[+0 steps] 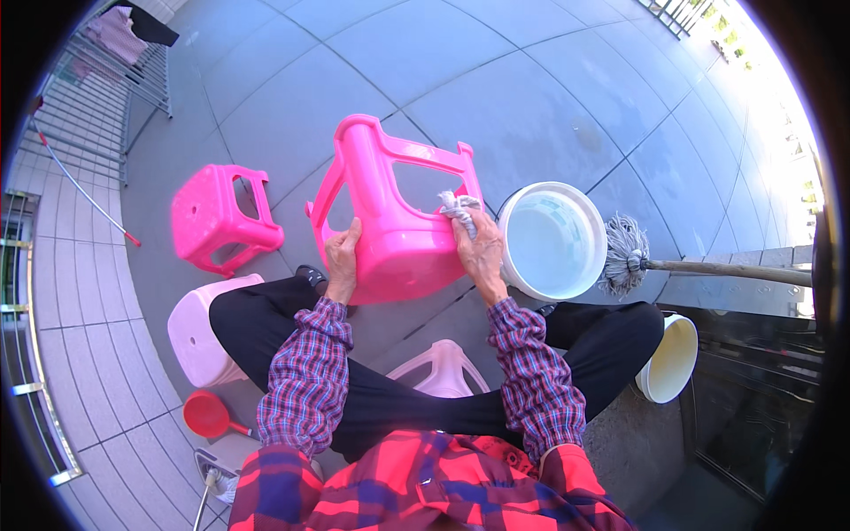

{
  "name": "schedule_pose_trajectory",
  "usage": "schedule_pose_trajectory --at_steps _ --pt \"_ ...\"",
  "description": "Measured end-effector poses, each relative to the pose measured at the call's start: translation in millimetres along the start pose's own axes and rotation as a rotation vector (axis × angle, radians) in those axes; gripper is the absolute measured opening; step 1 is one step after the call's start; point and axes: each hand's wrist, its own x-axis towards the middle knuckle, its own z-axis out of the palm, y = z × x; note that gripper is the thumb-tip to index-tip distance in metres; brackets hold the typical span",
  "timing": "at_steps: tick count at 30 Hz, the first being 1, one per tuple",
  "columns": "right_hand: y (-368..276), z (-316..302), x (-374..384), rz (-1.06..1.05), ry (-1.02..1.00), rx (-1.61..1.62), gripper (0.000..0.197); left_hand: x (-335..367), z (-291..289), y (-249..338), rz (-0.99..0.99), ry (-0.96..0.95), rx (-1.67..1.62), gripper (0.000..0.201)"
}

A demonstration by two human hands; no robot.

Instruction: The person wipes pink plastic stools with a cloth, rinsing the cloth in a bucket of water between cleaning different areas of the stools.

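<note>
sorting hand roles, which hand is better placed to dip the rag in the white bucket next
Probably the right hand: it holds the rag beside the white bucket, while the left hand holds the pink plastic stool, farther away.

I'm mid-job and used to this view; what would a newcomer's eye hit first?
Probably the big hot-pink stool at centre, tipped so its legs point away from the person, with the left grip at its side and the right grip holding a pale rag against it. Next, the white bucket of water just right of it, with a grey mop head beyond.
</note>
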Motion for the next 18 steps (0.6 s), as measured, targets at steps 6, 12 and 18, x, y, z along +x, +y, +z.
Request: schedule_pose_trajectory --at_steps 6,12,18 --pt "-66 -7 -33 -0.374 -0.087 0.115 0.029 5 14 11 -0.058 0.057 -0.094 0.045" --pt "-83 11 12 -0.355 -0.208 -0.041 0.022 -2 11 -1 -0.018 0.001 -0.133 0.047" --pt "-67 56 99 -0.184 0.005 -0.164 0.022 -15 23 -8 0.122 -0.227 0.227 0.050"
